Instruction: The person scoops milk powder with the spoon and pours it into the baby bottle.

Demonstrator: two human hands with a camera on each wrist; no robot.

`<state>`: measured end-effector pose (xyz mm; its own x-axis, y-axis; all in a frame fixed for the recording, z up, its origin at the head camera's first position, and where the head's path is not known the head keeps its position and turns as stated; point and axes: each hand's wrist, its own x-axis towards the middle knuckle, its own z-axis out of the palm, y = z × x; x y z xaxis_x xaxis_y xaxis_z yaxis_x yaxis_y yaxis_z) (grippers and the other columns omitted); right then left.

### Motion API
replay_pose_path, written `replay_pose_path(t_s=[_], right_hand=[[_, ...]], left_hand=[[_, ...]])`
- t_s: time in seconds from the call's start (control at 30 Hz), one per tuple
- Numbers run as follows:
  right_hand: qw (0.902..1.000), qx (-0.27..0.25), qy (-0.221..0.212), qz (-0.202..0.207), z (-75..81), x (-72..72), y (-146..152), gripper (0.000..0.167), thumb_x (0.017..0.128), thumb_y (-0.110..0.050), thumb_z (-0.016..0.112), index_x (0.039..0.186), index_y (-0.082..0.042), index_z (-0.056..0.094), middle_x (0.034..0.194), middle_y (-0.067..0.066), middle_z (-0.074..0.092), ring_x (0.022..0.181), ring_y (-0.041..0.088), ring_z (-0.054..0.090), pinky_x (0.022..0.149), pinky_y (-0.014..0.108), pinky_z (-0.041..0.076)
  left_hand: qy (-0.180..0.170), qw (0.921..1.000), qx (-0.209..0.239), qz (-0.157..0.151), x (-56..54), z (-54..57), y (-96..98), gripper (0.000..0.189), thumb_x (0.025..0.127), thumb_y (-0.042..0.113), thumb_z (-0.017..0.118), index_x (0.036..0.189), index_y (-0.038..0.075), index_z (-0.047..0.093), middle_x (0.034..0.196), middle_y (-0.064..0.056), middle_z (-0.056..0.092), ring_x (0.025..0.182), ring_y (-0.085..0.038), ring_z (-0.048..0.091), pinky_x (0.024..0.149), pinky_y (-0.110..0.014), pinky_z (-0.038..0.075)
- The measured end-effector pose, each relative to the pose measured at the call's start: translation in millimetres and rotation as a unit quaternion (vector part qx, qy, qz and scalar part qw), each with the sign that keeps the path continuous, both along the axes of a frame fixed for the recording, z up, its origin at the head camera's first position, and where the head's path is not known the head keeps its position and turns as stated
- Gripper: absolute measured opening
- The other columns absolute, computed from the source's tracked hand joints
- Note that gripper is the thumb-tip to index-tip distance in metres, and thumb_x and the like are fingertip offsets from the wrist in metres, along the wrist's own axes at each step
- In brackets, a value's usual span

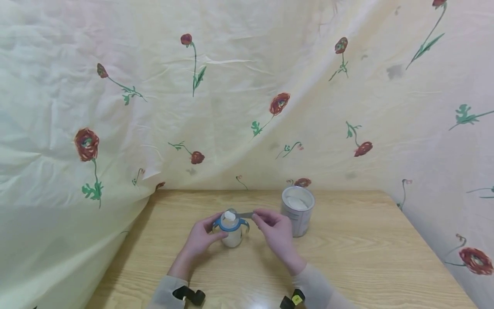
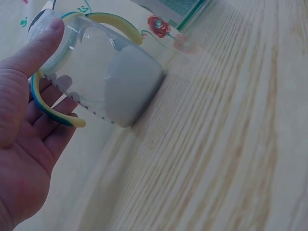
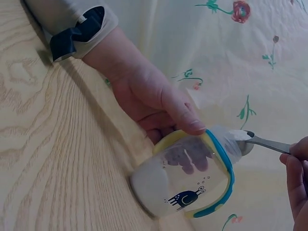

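A clear baby bottle (image 1: 232, 239) with a blue-and-yellow two-handled ring stands uncapped on the table. White contents fill its lower part in the left wrist view; I cannot tell whether they are liquid or powder. My left hand (image 1: 202, 236) grips the bottle near its neck, thumb in front and fingers behind. My right hand (image 1: 275, 229) pinches the handle of a grey scoop spoon (image 3: 270, 144). The spoon's bowl, heaped with white powder (image 1: 229, 216), is at the bottle's mouth. A dark snail picture (image 3: 186, 197) is printed on the bottle.
Just beyond my right hand stands an open tin (image 1: 300, 221) with white powder inside. The wooden table (image 1: 366, 249) reaches back to a hanging cloth (image 1: 231, 107) printed with red flowers, which also hangs along both sides.
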<state>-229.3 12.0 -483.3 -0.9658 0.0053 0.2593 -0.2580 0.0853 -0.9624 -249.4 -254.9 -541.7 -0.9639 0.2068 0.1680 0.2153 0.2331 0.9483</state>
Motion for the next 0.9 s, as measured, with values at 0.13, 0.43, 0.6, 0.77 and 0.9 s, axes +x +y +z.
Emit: replay_pose_path(t_s=[0.13,0.43,0.6,0.77,0.9], right_hand=[[0.9996,0.010,0.024,-0.010,-1.8,1.2,-2.5,0.016,0.095,-0.010,0.082,0.110,-0.006,0.082,0.098,0.006,0.081,0.083,0.014,0.073,0.072,0.023,0.060],[0.9879,0.071,0.137,-0.011,-7.2,0.9,-3.9,0.013,0.093,-0.003,0.083,0.105,-0.009,0.084,0.100,0.002,0.082,0.080,0.011,0.075,0.071,0.025,0.064],[0.9576,0.138,0.253,-0.007,-11.5,-1.5,-1.9,0.016,0.090,0.002,0.084,0.103,-0.008,0.083,0.098,0.002,0.082,0.078,0.008,0.074,0.069,0.024,0.064],[0.9223,0.184,0.340,-0.002,-13.6,-4.2,0.1,0.021,0.088,0.004,0.084,0.104,-0.009,0.082,0.095,0.001,0.081,0.077,0.008,0.073,0.068,0.019,0.061],[0.9057,0.202,0.373,0.001,-13.7,-4.9,0.9,0.023,0.086,0.005,0.083,0.104,-0.010,0.082,0.094,0.000,0.081,0.077,0.010,0.073,0.069,0.019,0.059]], left_hand=[[0.001,1.0000,-0.002,-0.001,0.6,0.4,-0.3,0.065,0.090,0.024,0.089,0.149,0.014,0.064,0.154,-0.006,0.060,0.150,-0.035,0.046,0.125,-0.060,0.031],[0.000,0.9999,-0.001,-0.011,1.0,1.8,0.8,0.065,0.089,0.025,0.090,0.148,0.017,0.065,0.152,-0.001,0.062,0.149,-0.030,0.049,0.126,-0.056,0.031],[-0.013,0.9998,0.006,-0.014,2.6,2.5,1.1,0.066,0.088,0.023,0.091,0.148,0.018,0.065,0.150,0.002,0.063,0.149,-0.028,0.048,0.127,-0.054,0.031],[-0.014,0.9997,0.008,-0.019,3.8,2.6,0.8,0.067,0.088,0.024,0.090,0.149,0.018,0.063,0.151,0.001,0.063,0.149,-0.029,0.048,0.127,-0.056,0.030],[-0.010,0.9997,0.005,-0.023,3.9,2.1,0.0,0.068,0.088,0.026,0.090,0.150,0.018,0.063,0.152,0.001,0.062,0.149,-0.029,0.048,0.127,-0.055,0.030]])
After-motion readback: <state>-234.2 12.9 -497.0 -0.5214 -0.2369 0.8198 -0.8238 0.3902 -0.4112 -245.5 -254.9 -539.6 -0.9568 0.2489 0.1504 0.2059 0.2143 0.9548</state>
